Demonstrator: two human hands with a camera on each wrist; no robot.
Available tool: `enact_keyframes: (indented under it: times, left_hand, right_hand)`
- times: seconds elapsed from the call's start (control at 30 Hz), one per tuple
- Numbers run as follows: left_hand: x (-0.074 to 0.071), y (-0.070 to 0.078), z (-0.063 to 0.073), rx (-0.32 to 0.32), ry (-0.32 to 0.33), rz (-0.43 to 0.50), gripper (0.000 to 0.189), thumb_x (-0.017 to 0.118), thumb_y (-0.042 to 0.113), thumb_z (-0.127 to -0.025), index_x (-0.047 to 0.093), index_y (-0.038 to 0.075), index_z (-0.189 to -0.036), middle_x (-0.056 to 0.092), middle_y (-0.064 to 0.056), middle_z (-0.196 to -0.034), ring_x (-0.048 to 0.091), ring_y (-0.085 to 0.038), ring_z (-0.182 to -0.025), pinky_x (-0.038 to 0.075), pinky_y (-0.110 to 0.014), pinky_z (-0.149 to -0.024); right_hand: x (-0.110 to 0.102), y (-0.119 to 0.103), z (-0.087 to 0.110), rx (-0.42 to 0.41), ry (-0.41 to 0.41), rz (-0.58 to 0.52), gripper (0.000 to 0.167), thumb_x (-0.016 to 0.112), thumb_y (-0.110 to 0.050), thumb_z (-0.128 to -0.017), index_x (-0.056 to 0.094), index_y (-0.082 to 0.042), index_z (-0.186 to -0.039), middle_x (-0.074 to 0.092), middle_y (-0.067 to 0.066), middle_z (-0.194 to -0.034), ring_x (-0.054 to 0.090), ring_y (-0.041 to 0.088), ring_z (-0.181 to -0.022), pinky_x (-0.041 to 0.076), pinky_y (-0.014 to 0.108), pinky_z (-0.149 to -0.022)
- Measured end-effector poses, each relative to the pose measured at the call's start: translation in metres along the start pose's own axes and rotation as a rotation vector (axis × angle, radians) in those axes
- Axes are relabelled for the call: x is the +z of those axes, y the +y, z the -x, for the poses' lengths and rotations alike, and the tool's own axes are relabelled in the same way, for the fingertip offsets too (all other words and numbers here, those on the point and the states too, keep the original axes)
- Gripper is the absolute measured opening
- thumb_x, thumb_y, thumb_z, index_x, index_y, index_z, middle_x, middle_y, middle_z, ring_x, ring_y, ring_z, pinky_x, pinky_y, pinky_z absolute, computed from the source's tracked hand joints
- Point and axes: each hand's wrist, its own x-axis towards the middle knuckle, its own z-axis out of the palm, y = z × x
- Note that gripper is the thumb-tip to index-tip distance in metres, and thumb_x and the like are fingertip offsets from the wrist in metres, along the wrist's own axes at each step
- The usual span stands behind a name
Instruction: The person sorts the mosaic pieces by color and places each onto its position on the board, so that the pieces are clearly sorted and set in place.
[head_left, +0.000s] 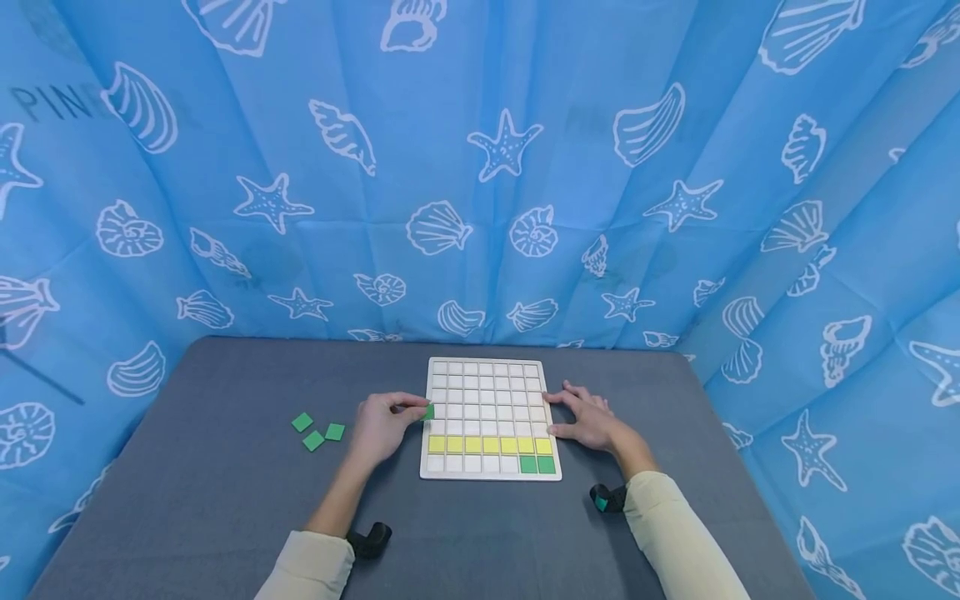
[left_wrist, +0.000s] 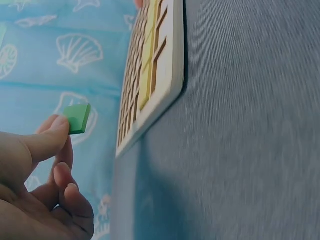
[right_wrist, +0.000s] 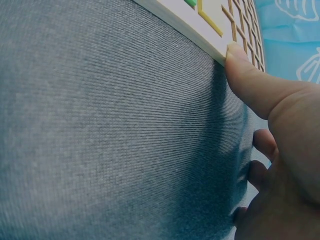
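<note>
A white grid board lies on the table in front of me. A full row of yellow tiles fills its second row from the front, and two green tiles sit at the right end of the front row. My left hand pinches a small square green tile between thumb and forefinger, raised near the board's left edge. Beside the board's right edge is my right hand, its thumb and forefinger touching that rim, the other fingers loosely bent.
Three loose green tiles lie on the grey tabletop, left of my left hand. A blue curtain with shell patterns hangs behind the table and on both sides. Each wrist carries a black camera mount.
</note>
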Motion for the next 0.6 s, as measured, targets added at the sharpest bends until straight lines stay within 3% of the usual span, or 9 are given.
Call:
enact_keyframes:
  times: [0.1,0.23,0.3,0.47,0.6]
  left_hand:
    - [0.007,0.004,0.001,0.01,-0.013,0.019,0.009,0.078,0.023,-0.09,0.083,0.024,-0.097,0.078,0.001,-0.103,0.064,-0.016,-0.079,0.045,-0.032,-0.063]
    - [0.017,0.008,0.003,0.013,-0.034,0.036,0.008,0.079,0.023,-0.089,0.083,0.027,-0.096,0.079,0.004,-0.105,0.07,-0.02,-0.104,0.05,-0.036,-0.078]
    - [0.022,0.011,0.004,0.01,-0.048,0.046,0.008,0.079,0.024,-0.089,0.083,0.028,-0.094,0.079,0.005,-0.105,0.07,-0.021,-0.11,0.049,-0.035,-0.08]
    - [0.033,0.016,0.009,0.005,-0.084,0.083,0.007,0.078,0.024,-0.09,0.083,0.027,-0.094,0.079,0.005,-0.101,0.07,-0.021,-0.107,0.049,-0.033,-0.077]
    - [0.043,0.019,0.013,0.025,-0.108,0.097,0.007,0.078,0.024,-0.09,0.084,0.026,-0.094,0.08,0.006,-0.1,0.071,-0.023,-0.112,0.055,-0.044,-0.089]
  right_hand:
    - [0.001,0.0,0.001,-0.005,0.004,-0.002,0.065,0.07,-0.044,-0.095,0.047,-0.025,-0.153,0.015,0.021,-0.17,0.019,0.057,-0.149,0.008,0.076,-0.118]
    - [0.001,0.001,0.0,-0.01,0.004,-0.002,0.065,0.069,-0.044,-0.095,0.047,-0.025,-0.153,0.015,0.021,-0.17,0.019,0.057,-0.149,0.008,0.076,-0.117]
    - [0.001,0.001,0.0,-0.01,0.002,0.0,0.065,0.069,-0.044,-0.096,0.047,-0.025,-0.153,0.015,0.021,-0.17,0.019,0.057,-0.149,0.008,0.076,-0.117]
    - [0.001,0.002,0.0,-0.014,0.002,0.0,0.066,0.069,-0.045,-0.095,0.046,-0.025,-0.153,0.016,0.021,-0.17,0.019,0.057,-0.149,0.008,0.076,-0.117]
    - [0.001,0.003,0.0,-0.017,0.004,-0.003,0.066,0.069,-0.045,-0.096,0.046,-0.025,-0.153,0.015,0.021,-0.17,0.018,0.057,-0.149,0.007,0.076,-0.117]
